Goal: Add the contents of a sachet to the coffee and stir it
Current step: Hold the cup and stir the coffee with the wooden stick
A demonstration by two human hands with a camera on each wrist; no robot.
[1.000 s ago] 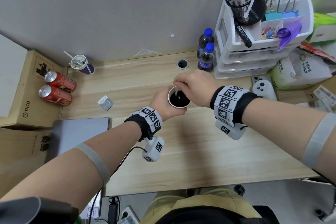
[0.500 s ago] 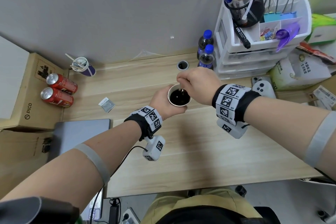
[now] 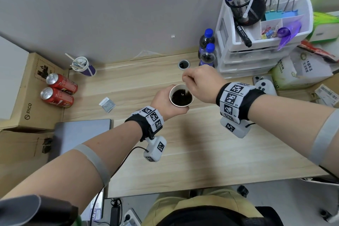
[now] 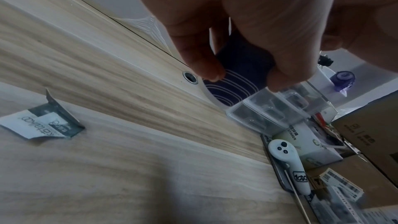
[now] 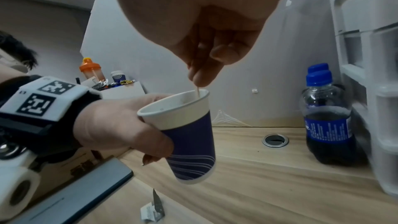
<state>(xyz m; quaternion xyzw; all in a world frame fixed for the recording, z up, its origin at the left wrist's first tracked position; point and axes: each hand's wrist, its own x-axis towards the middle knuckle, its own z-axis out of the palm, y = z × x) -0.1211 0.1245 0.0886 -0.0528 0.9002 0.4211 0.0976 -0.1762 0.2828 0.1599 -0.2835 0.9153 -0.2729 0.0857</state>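
Observation:
A blue-and-white paper cup (image 3: 181, 97) (image 5: 189, 135) (image 4: 239, 77) of dark coffee is held above the desk, tilted slightly. My left hand (image 3: 163, 101) (image 5: 120, 125) grips its side, fingers wrapped round it. My right hand (image 3: 200, 82) (image 5: 206, 60) hovers over the rim and pinches a thin wooden stirrer (image 5: 197, 90) (image 3: 186, 91) that dips into the coffee at the far side. A torn, flattened sachet (image 3: 107, 104) (image 4: 43, 123) (image 5: 154, 209) lies on the desk to the left of the cup.
Two blue-capped cola bottles (image 3: 207, 51) and a white drawer unit (image 3: 256, 42) stand behind right. A white controller (image 3: 264, 86) lies right. A used cup (image 3: 83, 66), two red cans (image 3: 58, 90), a cardboard box (image 3: 27, 97) and a grey laptop (image 3: 80, 134) are left.
My right hand has risen a little and shifted to the cup's right rim, moving the stirrer round in the coffee. The left hand keeps holding the cup.

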